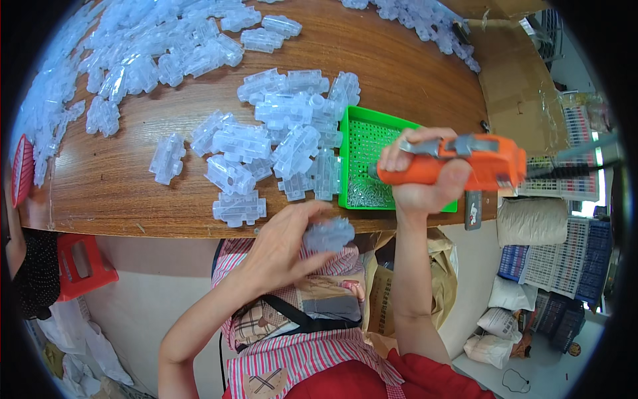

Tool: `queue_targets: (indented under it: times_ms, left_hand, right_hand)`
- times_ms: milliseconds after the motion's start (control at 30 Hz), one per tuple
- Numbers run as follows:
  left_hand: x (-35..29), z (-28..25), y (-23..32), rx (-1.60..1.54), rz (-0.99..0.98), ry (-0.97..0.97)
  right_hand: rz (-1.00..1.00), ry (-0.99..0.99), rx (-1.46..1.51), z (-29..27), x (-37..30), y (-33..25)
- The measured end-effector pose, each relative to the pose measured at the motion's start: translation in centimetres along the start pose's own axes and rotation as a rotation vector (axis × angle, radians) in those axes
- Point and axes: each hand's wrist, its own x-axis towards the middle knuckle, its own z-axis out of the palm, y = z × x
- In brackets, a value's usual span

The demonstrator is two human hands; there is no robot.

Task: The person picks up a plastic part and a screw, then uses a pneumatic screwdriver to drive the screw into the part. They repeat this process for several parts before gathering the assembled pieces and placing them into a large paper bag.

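Observation:
My right hand (425, 176) is wrapped round an orange power screwdriver (492, 159) with a metal lever. The tool lies nearly level over a green perforated tray (343, 159), its dark tip pointing left above a pile of small shiny screws (369, 194). At the table's front edge, my left hand (279, 243) has its thumb and fingers spread apart. A clear plastic housing (330, 234), smeared by motion, hangs between them in the air over my lap, seemingly loose. Left of the tray lies a heap of similar clear housings (286, 110), several of them close to my left hand.
Many more clear housings (159, 46) cover the table's far left, with another pile (425, 23) at the back. A cardboard sheet (518, 80) borders the right. Below the edge stands a brown paper bag (442, 266). A red stool (80, 266) and another person's arm (14, 249) are at left.

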Motion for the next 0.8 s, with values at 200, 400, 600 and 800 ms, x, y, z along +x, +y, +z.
queue_targets:
  times_ms: [200,400,600,800]
  left_hand:
    - [0.2,-3.6,5.8,0.153,0.016,-0.089]
    - [1.3,0.0,4.3,0.669,0.042,-0.104]
    - [3.0,3.0,2.1,0.635,0.191,-0.092]
    - [1.2,3.6,-0.1,0.293,0.118,0.121]
  right_hand:
    - [-0.158,-0.233,0.118,-0.8,1.2,-4.9]
    - [-0.153,-0.336,0.226,-0.3,0.2,-6.8]
    - [-0.213,-0.247,0.123,0.1,-1.2,-8.0]
    - [-0.079,-0.315,0.160,0.1,-3.0,-8.3]
